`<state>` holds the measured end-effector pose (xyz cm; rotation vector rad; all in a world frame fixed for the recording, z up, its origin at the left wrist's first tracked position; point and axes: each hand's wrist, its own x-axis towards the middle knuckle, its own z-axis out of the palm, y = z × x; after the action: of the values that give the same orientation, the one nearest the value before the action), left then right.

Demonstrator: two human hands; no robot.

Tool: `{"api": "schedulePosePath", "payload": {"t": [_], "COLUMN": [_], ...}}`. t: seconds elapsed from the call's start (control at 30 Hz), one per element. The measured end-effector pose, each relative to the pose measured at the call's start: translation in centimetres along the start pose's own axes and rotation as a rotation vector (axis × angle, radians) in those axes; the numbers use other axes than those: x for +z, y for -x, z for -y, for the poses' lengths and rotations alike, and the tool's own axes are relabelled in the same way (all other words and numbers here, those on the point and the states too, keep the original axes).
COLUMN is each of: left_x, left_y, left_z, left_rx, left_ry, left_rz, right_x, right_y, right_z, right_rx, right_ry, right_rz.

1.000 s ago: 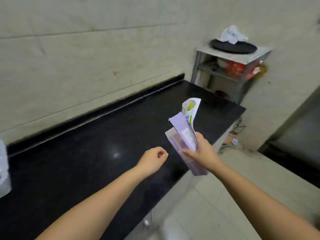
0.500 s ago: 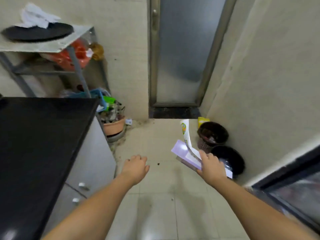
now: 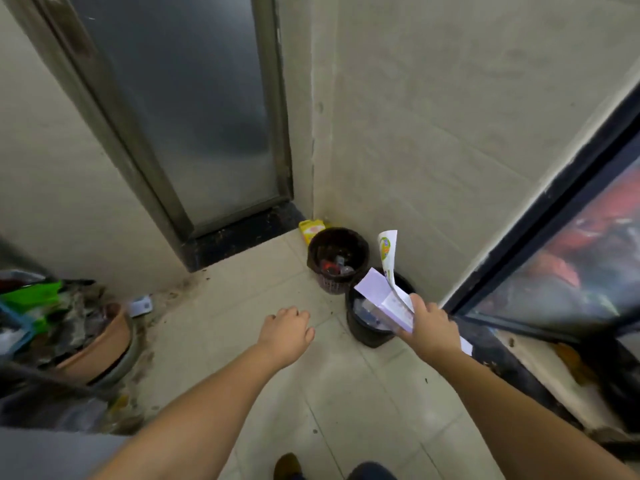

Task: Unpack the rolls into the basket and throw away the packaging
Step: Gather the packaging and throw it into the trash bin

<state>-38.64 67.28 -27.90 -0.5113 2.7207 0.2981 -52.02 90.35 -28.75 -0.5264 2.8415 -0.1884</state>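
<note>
Packaging held above a bin

The packaging is a flattened pale purple wrapper with a white flap bearing a green and yellow print curling upward. It is tilted, pinched in the right hand over the nearer black bin.

Both forearms are bare (no sleeves in view), with a brown shoe and dark blue trouser leg below.

Left hand loosely open, right hand gripping, both arms outstretched

Packaging pale lilac, white flap with green-yellow print; both bins dark brown-black; floor tiles beige.
</note>
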Motion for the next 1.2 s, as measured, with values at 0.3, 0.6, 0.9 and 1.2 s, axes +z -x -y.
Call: {"api": "schedulePosePath", "payload": {"t": [0.3, 0.6, 0.9, 1.2], "left_x": [-1.6, 4.7, 23.6, 36.5], "left_y": [-14.6, -27.6, -42.3, -46.1], "left_z": [-6.6, -12.6, -11.7, -10.7], "left_rx": [0.123, -0.11, -0.75, -0.842], "left_ry": [0.004, 0.324, 0.848, 1.031], "left_rz": [0.113, 0.271, 0.268, 0.186], "right_x": [-1.0, 3.7, 24.8, 40.9], "right_y": [-11.2, -27.7, -40.0, -42.0], "right_z": [-5.3, -9.0, -9.7, -12.9], "right_rx": [0.16, 0.084, -0.088, -0.043], "right_ry": [-0.176, -0.177, -0.181, 0.059], "right_rz": [0.07, 0.394, 0.273, 0.54]}}
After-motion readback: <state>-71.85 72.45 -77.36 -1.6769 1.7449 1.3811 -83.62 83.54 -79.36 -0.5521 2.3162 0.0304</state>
